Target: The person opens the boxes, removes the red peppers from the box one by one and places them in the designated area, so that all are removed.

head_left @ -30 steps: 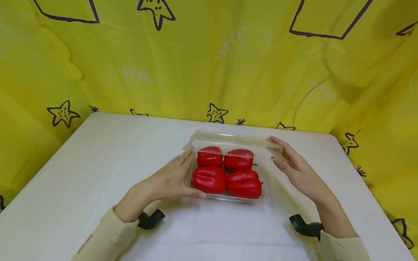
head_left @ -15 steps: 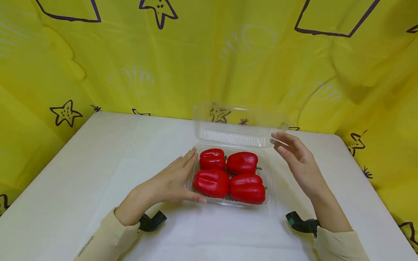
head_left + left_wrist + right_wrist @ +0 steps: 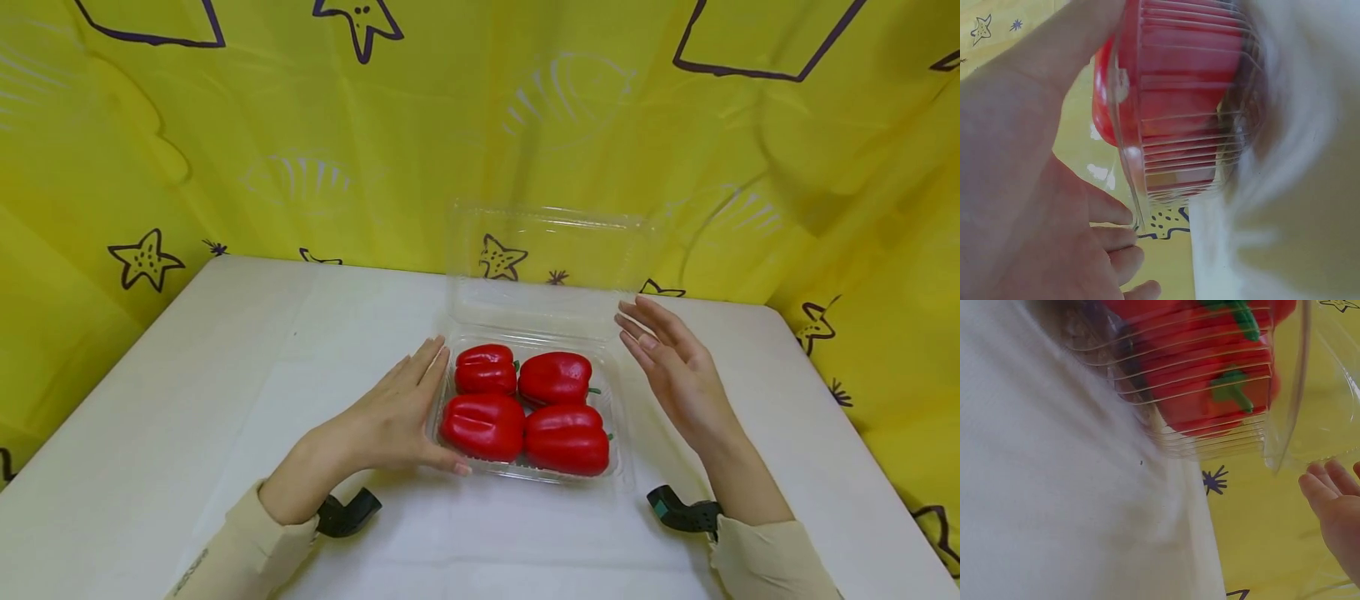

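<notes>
A clear plastic clamshell box [image 3: 621, 467] sits on the table with several red bell peppers [image 3: 555, 377] inside, packed in two rows. Its see-through lid [image 3: 547, 312] stands raised behind the base, the curtain showing through it. My left hand [image 3: 390, 417] lies along the box's left side, fingers straight at the rim and thumb at the front left corner. Past the back right of the base is my right hand [image 3: 678, 379], fingers extended close to the lid and holding nothing. Ridged box walls [image 3: 1185, 144] and green stems [image 3: 1232, 390] show in the wrist views.
A white table [image 3: 247, 333] spreads under the box. Behind it and at both sides hangs a yellow curtain [image 3: 420, 125] with dark star drawings. Black wrist-worn devices [image 3: 348, 512] sit below each hand.
The lid has swung up and back from above the peppers. My right hand has let go of the lid's right edge. The left hand has stayed at the box's left side.
</notes>
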Demonstrator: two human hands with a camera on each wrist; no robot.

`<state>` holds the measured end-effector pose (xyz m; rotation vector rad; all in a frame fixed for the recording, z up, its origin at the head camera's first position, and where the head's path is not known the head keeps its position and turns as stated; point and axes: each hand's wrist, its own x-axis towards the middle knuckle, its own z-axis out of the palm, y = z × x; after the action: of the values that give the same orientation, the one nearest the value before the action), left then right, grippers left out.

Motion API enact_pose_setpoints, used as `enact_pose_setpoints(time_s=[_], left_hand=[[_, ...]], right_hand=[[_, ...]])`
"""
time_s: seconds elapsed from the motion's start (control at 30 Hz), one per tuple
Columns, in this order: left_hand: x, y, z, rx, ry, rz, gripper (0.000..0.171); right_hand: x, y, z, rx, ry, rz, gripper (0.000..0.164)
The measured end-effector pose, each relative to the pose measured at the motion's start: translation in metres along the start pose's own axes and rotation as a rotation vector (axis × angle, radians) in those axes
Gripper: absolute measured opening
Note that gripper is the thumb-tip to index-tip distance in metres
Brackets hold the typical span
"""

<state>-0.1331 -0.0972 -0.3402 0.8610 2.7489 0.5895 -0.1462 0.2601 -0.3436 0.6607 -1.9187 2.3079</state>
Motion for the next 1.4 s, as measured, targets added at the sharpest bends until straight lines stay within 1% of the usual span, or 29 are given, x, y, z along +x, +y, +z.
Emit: enact_pose_setpoints(time_s=[0.13,0.2,0.37,0.53,0.87,1.13,1.4], left_hand=[[0.0,0.0,0.001,-0.006,-0.018,-0.01,0.131],[-0.001,0.0,0.001,-0.002,-0.03,-0.016,0.131],[-0.003,0.003,0.0,0.021,-0.044,-0.009,0.131],[-0.004,0.006,0.0,0.014,-0.054,-0.006,0.13],[-0.004,0.01,0.001,0.022,-0.061,0.001,0.131],[-0.006,0.016,0.003,0.043,-0.078,-0.009,0.131],[-0.009,0.021,0.002,0.07,-0.081,-0.004,0.131]], right_hand=[[0.0,0.002,0.0,0.042,0.007,0.014,0.048],[-0.001,0.002,0.001,0.037,0.015,0.036,0.048],[-0.002,0.001,0.0,-0.038,0.025,0.114,0.049],[-0.004,-0.001,-0.002,-0.09,0.026,0.176,0.054],[-0.006,-0.002,-0.007,-0.116,0.019,0.25,0.058],[-0.005,-0.005,-0.012,-0.244,0.012,0.334,0.064],[-0.003,-0.004,-0.013,-0.295,0.001,0.414,0.068]])
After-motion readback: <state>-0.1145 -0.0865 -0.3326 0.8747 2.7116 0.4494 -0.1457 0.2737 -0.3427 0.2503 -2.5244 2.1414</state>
